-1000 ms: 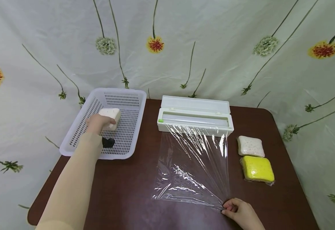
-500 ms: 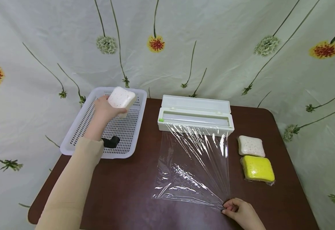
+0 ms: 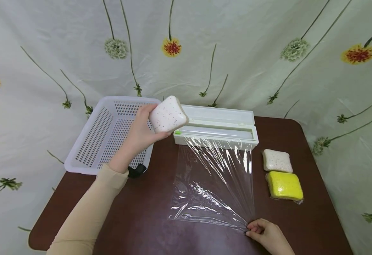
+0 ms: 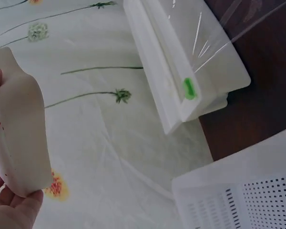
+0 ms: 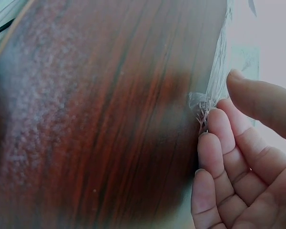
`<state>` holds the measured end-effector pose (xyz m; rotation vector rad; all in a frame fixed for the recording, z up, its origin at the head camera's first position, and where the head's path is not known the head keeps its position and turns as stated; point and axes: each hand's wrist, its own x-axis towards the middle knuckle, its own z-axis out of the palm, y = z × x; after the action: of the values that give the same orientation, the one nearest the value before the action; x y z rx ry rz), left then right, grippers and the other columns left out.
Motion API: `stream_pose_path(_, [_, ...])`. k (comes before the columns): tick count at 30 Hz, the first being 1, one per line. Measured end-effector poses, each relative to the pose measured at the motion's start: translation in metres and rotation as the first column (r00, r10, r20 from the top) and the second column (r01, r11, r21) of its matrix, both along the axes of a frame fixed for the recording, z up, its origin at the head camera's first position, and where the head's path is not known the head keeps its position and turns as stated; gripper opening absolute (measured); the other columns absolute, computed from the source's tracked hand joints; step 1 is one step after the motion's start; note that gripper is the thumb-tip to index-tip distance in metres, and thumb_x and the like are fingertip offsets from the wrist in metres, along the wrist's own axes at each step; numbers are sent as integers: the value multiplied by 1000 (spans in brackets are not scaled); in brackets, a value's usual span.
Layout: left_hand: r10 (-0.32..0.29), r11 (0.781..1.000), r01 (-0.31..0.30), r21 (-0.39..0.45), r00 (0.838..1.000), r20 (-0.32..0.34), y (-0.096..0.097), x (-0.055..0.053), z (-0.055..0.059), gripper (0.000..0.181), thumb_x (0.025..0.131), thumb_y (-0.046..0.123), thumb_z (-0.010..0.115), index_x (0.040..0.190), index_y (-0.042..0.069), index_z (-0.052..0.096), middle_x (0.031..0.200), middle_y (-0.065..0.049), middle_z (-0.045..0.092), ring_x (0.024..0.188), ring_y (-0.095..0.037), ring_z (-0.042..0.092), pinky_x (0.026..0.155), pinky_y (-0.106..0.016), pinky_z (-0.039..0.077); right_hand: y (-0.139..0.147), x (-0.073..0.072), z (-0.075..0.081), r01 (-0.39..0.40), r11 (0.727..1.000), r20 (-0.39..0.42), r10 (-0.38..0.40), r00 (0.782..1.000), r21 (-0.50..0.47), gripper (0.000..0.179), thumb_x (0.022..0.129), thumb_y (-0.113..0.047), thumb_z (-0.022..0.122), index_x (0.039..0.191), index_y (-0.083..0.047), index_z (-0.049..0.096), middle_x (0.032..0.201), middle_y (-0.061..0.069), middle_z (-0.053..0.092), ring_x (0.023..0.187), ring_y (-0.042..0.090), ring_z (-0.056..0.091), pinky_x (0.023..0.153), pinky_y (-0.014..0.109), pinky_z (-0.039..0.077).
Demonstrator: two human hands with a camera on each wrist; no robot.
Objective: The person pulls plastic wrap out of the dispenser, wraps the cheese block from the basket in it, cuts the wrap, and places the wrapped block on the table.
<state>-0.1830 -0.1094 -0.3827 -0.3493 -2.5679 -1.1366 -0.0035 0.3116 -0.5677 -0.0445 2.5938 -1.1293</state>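
Observation:
My left hand [image 3: 139, 132] grips a white, speckled, rounded-square block [image 3: 168, 115] between thumb and fingers. It is raised in front of the left end of the film dispenser. In the left wrist view, the block's [image 4: 26, 129] thick pale side faces the camera, with a few red specks on its face. My right hand [image 3: 267, 235] pinches the near right corner of a sheet of cling film [image 3: 214, 180], creased toward that corner. Bunched film [image 5: 205, 102] shows at the fingertips in the right wrist view. The sheet runs back to the white dispenser [image 3: 182, 141], whose lid stands up.
A white perforated basket [image 3: 125, 98] stands at the back left, partly behind the left arm. On the right lie a white speckled block [image 3: 277, 161] and a yellow block [image 3: 284, 186] in clear film. Behind the brown table [image 3: 147, 212] hangs a flowered cloth [image 3: 246, 53].
My left hand has lifted the white block out of the basket and carried it right, toward the dispenser. The right hand still holds the film corner in the same place.

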Motion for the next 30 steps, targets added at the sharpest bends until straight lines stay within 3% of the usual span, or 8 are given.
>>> stream_pose_path(5, [-167, 985, 166, -39, 986, -24, 20, 7, -14, 92, 68, 13, 89, 144, -2, 40, 145, -21, 39, 133, -34, 38, 110, -53, 37, 1, 0, -2, -1, 1000, 7, 1, 1000, -3, 17, 78, -18, 82, 87, -9, 70, 75, -5, 62, 65, -4, 50, 60, 19, 46])
stream_pose_path(12, [-305, 946, 302, -115, 952, -13, 50, 19, -36, 92, 70, 15, 88, 146, 2, 39, 145, -19, 37, 133, -32, 38, 108, -49, 42, 2, 0, -2, -18, 1000, -12, 17, 1000, -20, 18, 78, -19, 82, 88, -9, 70, 75, -6, 61, 65, -4, 50, 59, 19, 46])
stream_pose_path(17, [-362, 911, 364, -195, 931, 49, 70, 23, -61, 93, 70, 20, 88, 147, 0, 38, 145, -18, 39, 133, -32, 37, 107, -47, 43, 2, 0, -1, -36, 999, -11, 35, 999, -32, 18, 79, -19, 82, 88, -8, 70, 76, -5, 61, 66, -4, 50, 59, 19, 46])
stream_pose_path(25, [-417, 858, 454, -241, 889, 189, 103, 25, -108, 89, 69, 26, 88, 143, 3, 43, 142, -15, 43, 131, -30, 39, 106, -44, 45, 3, 0, 1, -33, 999, 6, 33, 999, -29, 18, 80, -20, 81, 89, -8, 70, 76, -4, 61, 66, -4, 50, 59, 19, 46])
stream_pose_path(30, [-428, 840, 479, -257, 874, 231, 115, 25, -130, 88, 68, 28, 89, 141, 3, 46, 140, -15, 45, 131, -31, 40, 107, -45, 43, 3, 0, 0, -44, 998, 1, 44, 999, -40, 18, 80, -20, 81, 89, -9, 70, 77, -5, 61, 67, -4, 51, 60, 19, 47])
